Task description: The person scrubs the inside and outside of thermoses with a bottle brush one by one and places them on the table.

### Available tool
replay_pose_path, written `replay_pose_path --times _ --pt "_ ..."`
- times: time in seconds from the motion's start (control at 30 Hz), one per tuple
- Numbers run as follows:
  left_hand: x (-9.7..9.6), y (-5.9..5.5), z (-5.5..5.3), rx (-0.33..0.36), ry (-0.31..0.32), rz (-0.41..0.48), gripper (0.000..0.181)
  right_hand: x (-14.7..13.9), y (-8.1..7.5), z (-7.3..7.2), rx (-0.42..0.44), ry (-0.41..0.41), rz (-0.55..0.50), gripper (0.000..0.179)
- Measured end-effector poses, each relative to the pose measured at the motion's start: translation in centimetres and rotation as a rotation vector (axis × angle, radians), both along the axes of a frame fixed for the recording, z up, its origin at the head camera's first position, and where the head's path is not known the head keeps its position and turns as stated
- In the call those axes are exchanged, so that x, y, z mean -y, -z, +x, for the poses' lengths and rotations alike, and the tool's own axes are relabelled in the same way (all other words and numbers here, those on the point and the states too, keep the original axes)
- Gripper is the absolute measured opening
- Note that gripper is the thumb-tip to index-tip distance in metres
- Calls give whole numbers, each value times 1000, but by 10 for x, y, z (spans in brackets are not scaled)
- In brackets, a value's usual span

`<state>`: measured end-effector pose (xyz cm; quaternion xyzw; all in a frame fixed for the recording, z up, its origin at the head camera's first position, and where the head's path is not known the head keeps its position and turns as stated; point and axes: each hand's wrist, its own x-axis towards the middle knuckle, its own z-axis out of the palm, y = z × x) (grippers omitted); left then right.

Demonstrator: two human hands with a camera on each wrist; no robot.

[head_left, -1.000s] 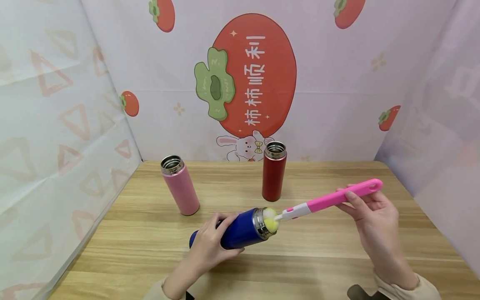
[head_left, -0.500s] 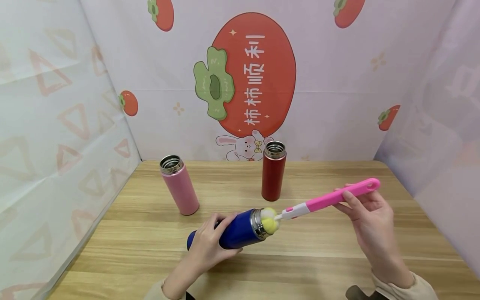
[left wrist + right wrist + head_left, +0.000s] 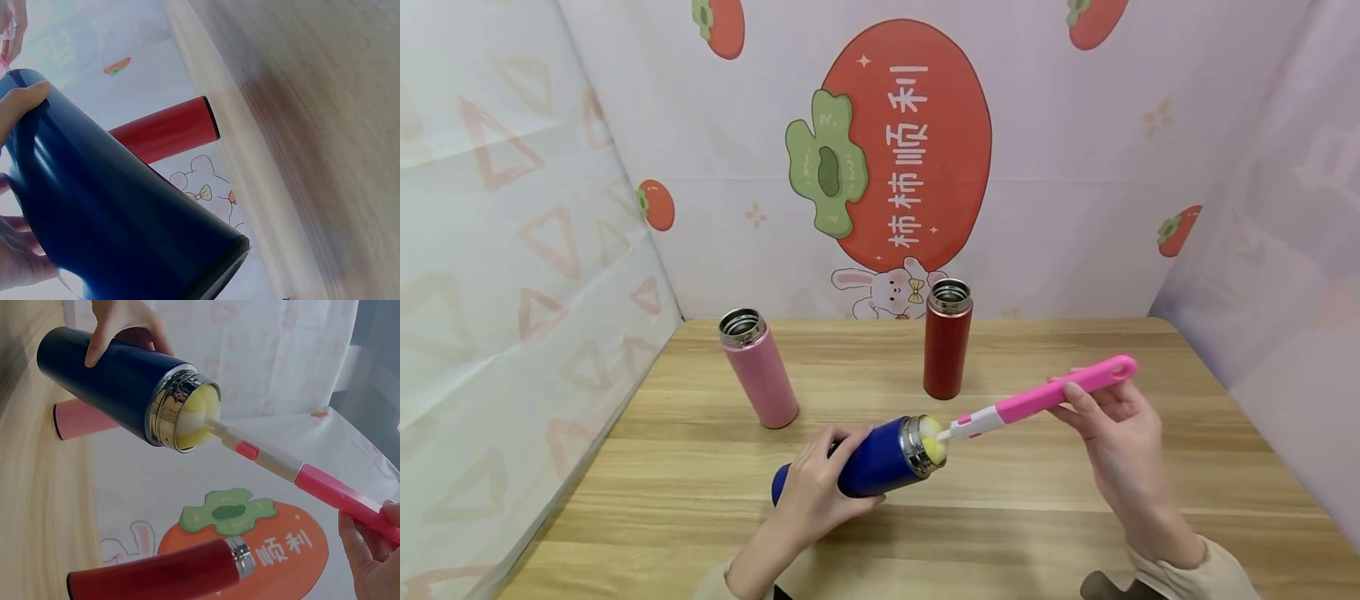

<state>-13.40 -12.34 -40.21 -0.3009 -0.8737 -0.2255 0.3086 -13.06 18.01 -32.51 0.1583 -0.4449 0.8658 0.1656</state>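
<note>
My left hand (image 3: 817, 483) grips a dark blue vacuum flask (image 3: 880, 458) around its body, tilted with its open steel mouth facing right. In the right wrist view the blue flask (image 3: 119, 381) shows a yellow and white sponge head (image 3: 201, 415) sitting inside its rim. That sponge belongs to a bottle brush (image 3: 1037, 398) with a white neck and pink handle. My right hand (image 3: 1123, 442) pinches the pink handle between thumb and fingers. Most of the sponge is hidden in the flask.
A pink flask (image 3: 763, 375) stands lidless at the left of the wooden table (image 3: 1037, 533). Farther back, a red flask (image 3: 947, 350) stands upright, lidless too. Printed cloth walls (image 3: 1067, 167) enclose the back and sides.
My right hand has moved left with the bottle brush, and the sponge head is now deeper in the flask's mouth than half a second ago. The left hand has barely shifted.
</note>
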Motion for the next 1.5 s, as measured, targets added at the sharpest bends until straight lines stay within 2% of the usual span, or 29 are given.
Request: replay_pose_path --times 0.2,0.3,0.47,0.53,0.6,0.63,0.73,0.77,0.83,0.87,0.97,1.0,1.17,1.23,1.27,1.33,1.5 --pt "0 1 -2 -13 8 14 78 5 2 -2 3 -25 24 22" --pt "0 2 -2 -10 13 18 78 8 4 -2 39 8 77 20" --pt "1 3 -3 -4 8 16 78 9 6 0 28 -14 128 20" --pt "0 2 -3 -3 7 18 79 10 10 0 48 -17 197 16" --pt "-3 1 -3 1 16 20 78 14 18 0 104 1 317 14" --pt "-4 0 -3 5 24 19 78 14 28 -3 93 -21 356 15" --pt "-10 -3 -2 24 44 15 76 21 48 -8 138 -39 491 23" --pt "-11 -3 -2 24 47 14 76 21 60 -13 115 -60 478 23" --pt "-13 -3 -2 24 40 13 77 22 73 -18 93 -84 464 24" --pt "-13 -3 -2 23 34 15 78 24 71 -16 121 -70 475 27" --pt "-12 -1 -1 23 25 17 79 22 79 -19 99 -82 459 26" --pt "-12 -1 -1 24 26 15 79 23 75 -16 129 -69 472 27" --pt "-13 -1 -1 27 41 11 77 10 97 -29 135 -56 467 29" --pt "-13 -1 -1 28 42 12 77 4 104 -34 108 -57 454 29" --pt "-12 -1 -1 30 40 13 77 3 103 -34 90 -55 442 30" --pt "-12 -1 -1 36 35 12 77 5 88 -28 97 -46 411 29" --pt "-11 -1 -1 27 33 8 77 17 32 -4 129 1 317 20"
